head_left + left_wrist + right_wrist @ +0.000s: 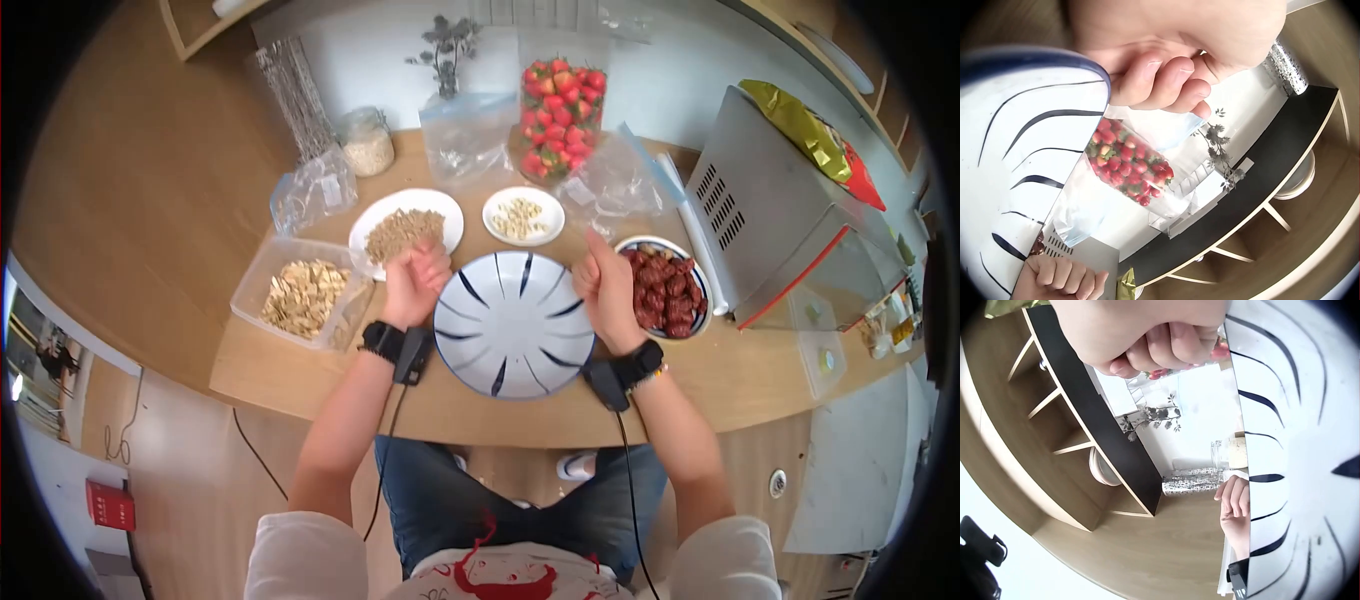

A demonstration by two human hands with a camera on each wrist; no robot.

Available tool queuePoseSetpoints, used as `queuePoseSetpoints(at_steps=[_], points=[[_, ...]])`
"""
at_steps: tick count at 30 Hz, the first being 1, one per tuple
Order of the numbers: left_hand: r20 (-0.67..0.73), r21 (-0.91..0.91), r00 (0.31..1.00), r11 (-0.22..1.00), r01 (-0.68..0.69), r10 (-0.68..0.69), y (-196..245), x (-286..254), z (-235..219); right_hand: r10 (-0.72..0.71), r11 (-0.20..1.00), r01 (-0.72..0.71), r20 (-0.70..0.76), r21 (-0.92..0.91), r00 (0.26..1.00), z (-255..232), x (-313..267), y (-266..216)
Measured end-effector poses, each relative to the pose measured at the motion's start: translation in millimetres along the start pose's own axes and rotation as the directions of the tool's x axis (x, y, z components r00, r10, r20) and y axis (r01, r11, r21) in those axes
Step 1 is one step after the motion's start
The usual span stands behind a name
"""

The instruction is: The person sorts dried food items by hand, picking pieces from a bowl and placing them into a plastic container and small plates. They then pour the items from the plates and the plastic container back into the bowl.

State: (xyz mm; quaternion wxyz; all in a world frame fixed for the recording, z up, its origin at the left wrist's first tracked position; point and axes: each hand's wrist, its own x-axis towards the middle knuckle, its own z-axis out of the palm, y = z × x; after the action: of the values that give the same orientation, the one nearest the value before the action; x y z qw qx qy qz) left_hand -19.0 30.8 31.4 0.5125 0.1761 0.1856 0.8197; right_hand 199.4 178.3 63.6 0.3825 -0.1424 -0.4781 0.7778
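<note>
A large white plate [516, 325] with dark blue stripes lies on the table between both hands. My left hand [418, 280] is beside its upper left rim, fingers curled in and nothing in them. Opposite it, my right hand [606, 290] makes a fist, thumb uppermost, with nothing showing in it. Brown shredded food [398, 235] lies on a white plate [454, 225] just beyond the left hand. Close to the right hand, a blue-rimmed bowl [708, 308] holds dark red dried fruit [665, 295]. Both wrist views show the striped plate [1041, 156] alongside the curled fingers.
At left, a clear plastic box [246, 298] holds pale dried slices. A small white plate [552, 228] with pale pieces sits behind the striped plate. Strawberries [562, 115], plastic bags [465, 140] and a jar [367, 148] line the wall. A grey appliance [725, 200] stands right.
</note>
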Motion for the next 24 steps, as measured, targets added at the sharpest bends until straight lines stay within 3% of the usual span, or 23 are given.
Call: queuePoseSetpoints(at_steps=[3, 8, 14, 24], points=[[0.074, -0.062, 0.997, 0.998, 0.033, -0.028, 1, 2, -4, -0.010, 0.999, 0.011, 0.018, -0.044, 1.000, -4, 0, 2], [0.107, -0.072, 0.993, 0.996, 0.061, -0.053, 2, 1, -5, -0.192, 0.901, 0.210, 0.084, -0.379, 0.978, -14, 0, 11], [0.086, -0.044, 0.995, 0.997, 0.060, -0.056, 4, 0, -4, -0.138, 0.940, 0.125, -0.021, -0.316, 0.990, -19, 2, 12], [0.121, 0.018, 0.993, 1.000, 0.015, -0.017, 2, 1, -6, -0.201, 0.898, 0.204, 0.049, -0.390, 0.978, -17, -1, 12]])
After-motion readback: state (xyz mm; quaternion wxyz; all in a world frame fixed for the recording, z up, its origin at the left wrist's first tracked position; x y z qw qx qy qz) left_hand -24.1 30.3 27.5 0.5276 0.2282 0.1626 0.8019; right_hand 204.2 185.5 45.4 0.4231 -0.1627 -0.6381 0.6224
